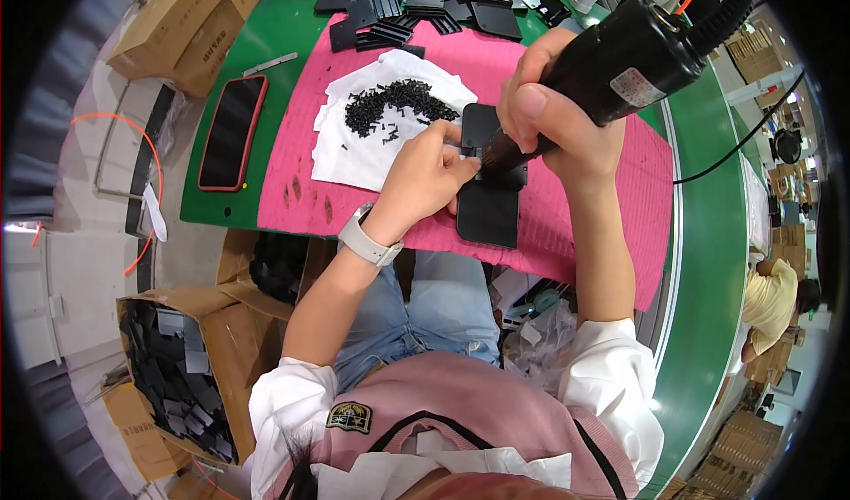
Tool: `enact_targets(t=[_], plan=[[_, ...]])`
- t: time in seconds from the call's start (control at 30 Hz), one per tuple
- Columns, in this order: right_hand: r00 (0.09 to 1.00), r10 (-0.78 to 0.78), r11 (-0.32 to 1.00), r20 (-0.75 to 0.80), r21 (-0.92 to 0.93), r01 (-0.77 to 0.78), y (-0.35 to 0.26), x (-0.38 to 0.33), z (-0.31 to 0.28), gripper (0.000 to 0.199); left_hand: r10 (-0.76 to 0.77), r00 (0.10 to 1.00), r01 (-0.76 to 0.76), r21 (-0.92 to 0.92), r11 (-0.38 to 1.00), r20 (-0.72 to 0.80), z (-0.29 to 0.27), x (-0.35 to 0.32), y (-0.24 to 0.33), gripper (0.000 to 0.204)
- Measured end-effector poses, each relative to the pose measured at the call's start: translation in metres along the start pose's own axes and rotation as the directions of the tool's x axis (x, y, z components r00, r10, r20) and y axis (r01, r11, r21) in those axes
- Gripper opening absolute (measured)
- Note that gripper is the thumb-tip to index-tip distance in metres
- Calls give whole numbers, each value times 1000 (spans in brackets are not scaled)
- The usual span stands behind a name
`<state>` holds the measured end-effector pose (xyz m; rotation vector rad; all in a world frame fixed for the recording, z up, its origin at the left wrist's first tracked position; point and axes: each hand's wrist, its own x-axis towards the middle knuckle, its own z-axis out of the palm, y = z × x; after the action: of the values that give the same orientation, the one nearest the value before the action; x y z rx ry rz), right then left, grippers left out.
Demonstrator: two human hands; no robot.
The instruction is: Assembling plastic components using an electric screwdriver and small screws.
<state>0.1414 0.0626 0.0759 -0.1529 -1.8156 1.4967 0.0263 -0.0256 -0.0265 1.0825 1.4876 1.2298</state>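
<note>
My right hand (574,133) is wrapped round a thick black electric screwdriver (611,57), held slantwise with its tip end down. That end meets the middle of a black plastic part (487,217), made of two flat panels joined across a narrower centre. Fingers closed, my left hand (423,174) grips this part beside the screwdriver's tip. Its fingertips and the exact contact point are partly hidden. Just beyond my left hand, a heap of small black screws (398,106) lies on a white cloth (341,159).
A pink mat (292,177) covers part of the green table (208,206). Stacked black plastic parts (425,4) sit at its far edge. A phone in a red case (234,133) lies at left. Below it stands a cardboard box (235,341) of black pieces. A cable (748,137) hangs at right.
</note>
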Motion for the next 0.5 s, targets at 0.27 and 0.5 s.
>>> enact_targets(t=[0.27, 0.5], plan=[[999, 19, 1000, 31, 2, -19, 3, 1, 7, 17, 52, 998, -52, -3, 999, -25, 0, 1, -5, 24], [1000, 3, 998, -2, 62, -3, 7, -2, 6, 15, 94, 995, -94, 14, 996, -24, 1, 5, -13, 25]])
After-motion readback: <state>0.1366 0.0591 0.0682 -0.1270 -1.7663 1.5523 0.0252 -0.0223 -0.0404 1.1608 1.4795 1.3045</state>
